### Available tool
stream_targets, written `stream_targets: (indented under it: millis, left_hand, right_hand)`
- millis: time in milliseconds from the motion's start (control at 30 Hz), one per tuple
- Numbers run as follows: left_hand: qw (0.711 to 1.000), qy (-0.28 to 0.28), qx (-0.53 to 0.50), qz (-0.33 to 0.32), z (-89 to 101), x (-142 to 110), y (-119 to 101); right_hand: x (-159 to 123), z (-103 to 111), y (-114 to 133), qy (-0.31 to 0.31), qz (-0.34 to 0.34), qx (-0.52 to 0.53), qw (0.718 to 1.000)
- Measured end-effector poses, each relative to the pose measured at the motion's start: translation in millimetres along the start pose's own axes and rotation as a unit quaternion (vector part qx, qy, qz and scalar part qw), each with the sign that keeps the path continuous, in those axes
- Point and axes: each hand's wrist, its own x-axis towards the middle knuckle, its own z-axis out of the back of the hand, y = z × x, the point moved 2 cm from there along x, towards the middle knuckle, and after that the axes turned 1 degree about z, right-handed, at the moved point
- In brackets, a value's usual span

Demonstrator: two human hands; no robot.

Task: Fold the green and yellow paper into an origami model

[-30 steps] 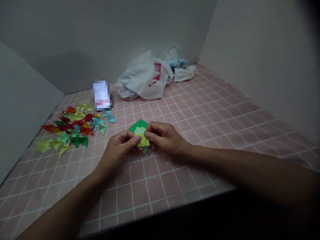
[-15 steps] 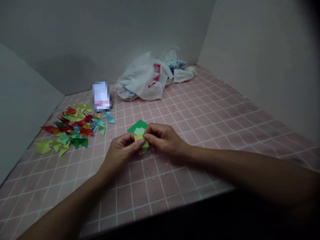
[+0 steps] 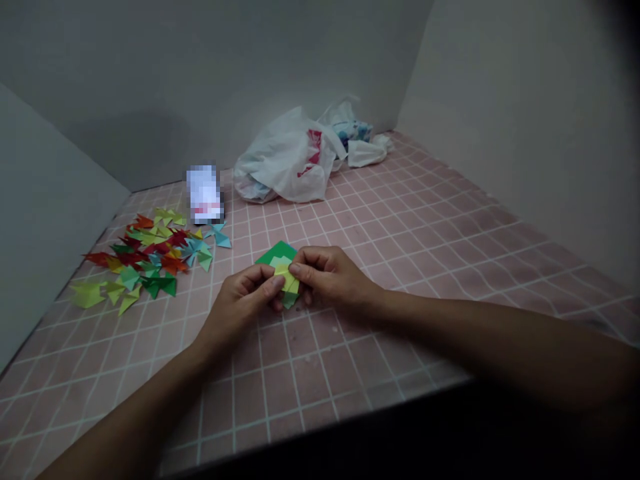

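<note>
A small folded piece of yellow paper is pinched between my two hands, just above the tiled surface. My left hand grips its left side with thumb and fingers. On its right edge, the thumb and fingers of my right hand are closed. Behind and beneath the yellow paper lie sheets of green paper, with a dark green one and lighter ones overlapping; my fingers and the yellow piece partly cover them.
Many folded paper pieces in red, orange, yellow, green and blue lie heaped at the left. Behind them a phone with a blurred screen leans upright. White plastic bags sit against the back wall. The pink tiled surface ends at a dark front edge.
My right thumb has shifted slightly along the yellow paper, and more of its face now shows between my hands. Both hands keep their hold; the other things stay put.
</note>
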Motion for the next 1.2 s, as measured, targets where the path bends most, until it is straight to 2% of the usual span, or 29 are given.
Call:
stream_targets:
  millis: [133, 333, 467, 600, 767, 1000, 1100, 1200]
  left_hand:
    - [0.999, -0.014, -0.029, -0.010, -2.0, -1.4, -1.1]
    - [1.000, -0.010, 0.005, 0.005, -5.4, -3.5, -0.2]
    - [1.000, -0.009, 0.009, 0.010, -4.7, -4.4, 0.6]
    - [1.000, 0.021, 0.005, 0.013, -3.4, -4.0, 1.5]
    - [0.999, 0.049, -0.008, -0.004, -2.3, -3.6, 0.0]
    - [0.999, -0.003, 0.027, -0.033, -4.3, -6.3, -0.2]
    - [0.997, -0.020, 0.056, -0.054, -4.5, -7.7, -2.1]
    - [0.996, -0.025, 0.065, -0.047, -3.5, -6.1, -2.6]
  right_hand:
    - [0.6, 0.9, 2.4, -0.013, 0.011, -0.009, 1.000]
    - [-1.1, -1.0, 0.2, -0.011, 0.000, -0.018, 1.000]
    - [-0.6, -1.5, -4.2, 0.022, -0.012, 0.019, 1.000]
    - [0.5, -1.8, -5.9, 0.062, -0.022, 0.042, 0.997]
    - [-0.8, -1.8, -0.6, 0.078, 0.012, 0.024, 0.997]
    - [-2.0, -2.9, -1.4, 0.036, 0.028, -0.060, 0.997]
    - [-3.5, -5.7, -1.5, 0.045, 0.032, -0.049, 0.997]
    - [-3.5, -6.7, -1.3, 0.049, 0.016, -0.028, 0.998]
